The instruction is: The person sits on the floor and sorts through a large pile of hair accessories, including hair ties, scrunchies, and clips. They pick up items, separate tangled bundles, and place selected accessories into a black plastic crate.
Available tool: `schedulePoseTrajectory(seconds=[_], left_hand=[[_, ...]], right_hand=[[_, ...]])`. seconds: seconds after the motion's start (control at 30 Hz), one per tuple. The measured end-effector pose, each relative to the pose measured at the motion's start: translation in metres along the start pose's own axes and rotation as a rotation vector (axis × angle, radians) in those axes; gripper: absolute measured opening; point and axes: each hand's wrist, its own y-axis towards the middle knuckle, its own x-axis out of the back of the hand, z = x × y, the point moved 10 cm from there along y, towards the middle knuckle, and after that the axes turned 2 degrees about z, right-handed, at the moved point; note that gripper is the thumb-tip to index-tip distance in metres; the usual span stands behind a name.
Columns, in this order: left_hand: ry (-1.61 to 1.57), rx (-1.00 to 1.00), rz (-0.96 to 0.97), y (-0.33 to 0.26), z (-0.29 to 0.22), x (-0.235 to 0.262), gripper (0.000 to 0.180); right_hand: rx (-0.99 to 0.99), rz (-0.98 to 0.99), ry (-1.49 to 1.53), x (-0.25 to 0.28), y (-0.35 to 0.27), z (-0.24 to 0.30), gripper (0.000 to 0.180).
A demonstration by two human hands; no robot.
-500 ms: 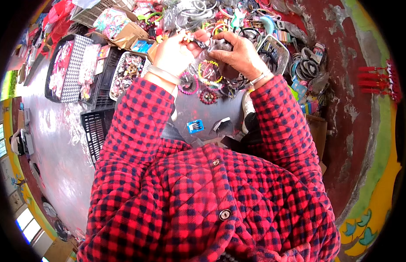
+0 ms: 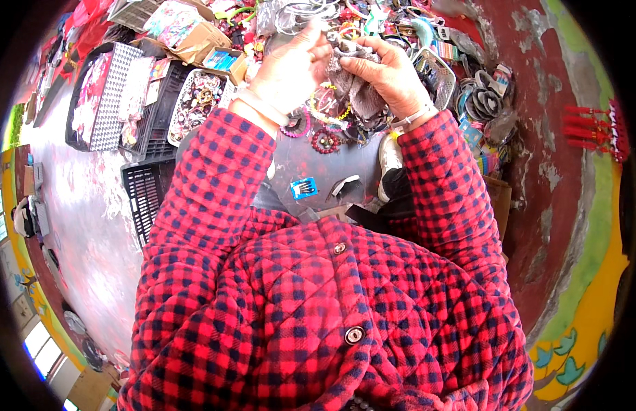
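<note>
My right hand (image 2: 400,82) is closed, thumb and fingers pinching a soft grey-brown fuzzy cloth piece (image 2: 366,99) that hangs down below them. Close beside its upper end is my left hand (image 2: 290,72), its fingers curled in; glare hides what they hold, if anything. Both hands are raised over a heap of hair bands and trinkets. Under them lie a yellow beaded ring (image 2: 347,111), a purple ring (image 2: 297,127) and a dark red beaded ring (image 2: 325,142).
On the left stand a basket of small hair ties (image 2: 198,103), a black crate (image 2: 141,198) and a patterned tray (image 2: 116,99). A white basket (image 2: 438,75) and a pile of black bands (image 2: 484,103) are on the right. A blue card (image 2: 303,188) lies on the floor between my feet.
The grey-brown cloth now hangs more fully spread from my right hand. That hand has shifted slightly right and down, and my left hand has turned, its fingertips pointing further up.
</note>
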Motion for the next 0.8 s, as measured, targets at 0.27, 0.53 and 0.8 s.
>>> schedulePoseTrajectory(seconds=[0.27,0.53,0.8], left_hand=[[0.087,-0.035,0.038,0.002,0.005,-0.006,0.027],[0.662,-0.199,-0.138,-0.008,-0.022,-0.002,0.023],[0.285,-0.094,-0.275,-0.012,-0.015,-0.009,0.021]], right_hand=[[0.096,-0.067,-0.209,-0.006,0.0,0.008,0.026],[-0.012,-0.104,0.153,0.003,-0.003,0.007,0.026],[-0.152,-0.107,0.482,0.009,-0.003,-0.001,0.02]])
